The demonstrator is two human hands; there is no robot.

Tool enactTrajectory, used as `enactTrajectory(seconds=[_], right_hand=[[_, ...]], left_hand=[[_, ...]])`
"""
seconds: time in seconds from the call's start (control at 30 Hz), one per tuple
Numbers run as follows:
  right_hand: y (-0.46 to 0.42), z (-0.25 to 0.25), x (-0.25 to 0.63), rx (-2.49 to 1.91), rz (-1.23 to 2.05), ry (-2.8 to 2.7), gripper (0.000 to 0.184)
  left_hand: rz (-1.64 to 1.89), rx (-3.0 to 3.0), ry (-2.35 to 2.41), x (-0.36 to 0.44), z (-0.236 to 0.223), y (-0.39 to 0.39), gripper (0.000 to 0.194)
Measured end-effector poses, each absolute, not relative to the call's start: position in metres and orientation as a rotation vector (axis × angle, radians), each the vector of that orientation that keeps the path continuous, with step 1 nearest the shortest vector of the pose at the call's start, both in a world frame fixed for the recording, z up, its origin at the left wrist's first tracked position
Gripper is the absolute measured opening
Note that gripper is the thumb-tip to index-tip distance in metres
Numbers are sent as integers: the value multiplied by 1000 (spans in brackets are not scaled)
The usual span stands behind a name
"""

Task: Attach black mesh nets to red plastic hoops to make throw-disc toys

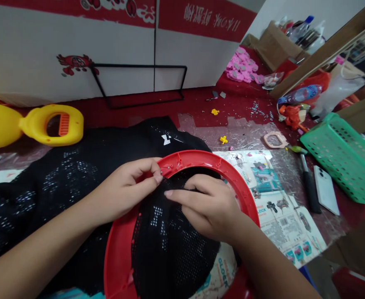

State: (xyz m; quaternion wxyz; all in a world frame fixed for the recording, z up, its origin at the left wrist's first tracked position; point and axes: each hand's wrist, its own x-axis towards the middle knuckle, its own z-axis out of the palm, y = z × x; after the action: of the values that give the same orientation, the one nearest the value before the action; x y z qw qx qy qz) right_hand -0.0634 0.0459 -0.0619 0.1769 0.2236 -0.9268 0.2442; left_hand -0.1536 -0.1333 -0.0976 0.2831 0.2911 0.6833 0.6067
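A large red plastic ring [251, 195] lies in front of me, with small studs along its inner wall. Black mesh fabric [160, 261] is stretched over the ring's opening and spreads out to the left under it. At the ring's upper left, my left hand [129, 187] pinches the fabric's edge against the red rim between thumb and forefinger. Inside the opening, my right hand [209, 203] is closed on the fabric with one finger stretched toward the left fingertips. The exact grip under the right hand's fingers is partly hidden.
Yellow plastic pieces [54, 124] lie at left. Behind stand a black wire frame [145, 65] and a white carton [107, 41]. At right are a printed card sheet [276, 199], a black-handled tool [310, 187], a phone [326, 189] and a green basket [344, 162]. Pink pieces [243, 66] are heaped behind.
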Motion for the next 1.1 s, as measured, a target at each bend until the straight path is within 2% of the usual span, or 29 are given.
enactTrajectory(seconds=[0.1,0.33,0.6,0.93,1.1], right_hand=[[47,-62,-64,544,575,-2735,30],[48,-65,-65,495,528,-2870,35],[47,-69,-66,466,495,-2897,34],[48,-65,-63,541,237,-2844,31],[51,-67,-62,437,469,-2818,30]], left_hand=[[1611,741,1867,-153,-99,-133,18],[1607,751,1890,-153,-101,-132,15],[1520,747,1961,-153,-103,-134,13],[1558,663,1964,-152,-105,-132,6],[1577,658,1970,-151,-107,-132,5]])
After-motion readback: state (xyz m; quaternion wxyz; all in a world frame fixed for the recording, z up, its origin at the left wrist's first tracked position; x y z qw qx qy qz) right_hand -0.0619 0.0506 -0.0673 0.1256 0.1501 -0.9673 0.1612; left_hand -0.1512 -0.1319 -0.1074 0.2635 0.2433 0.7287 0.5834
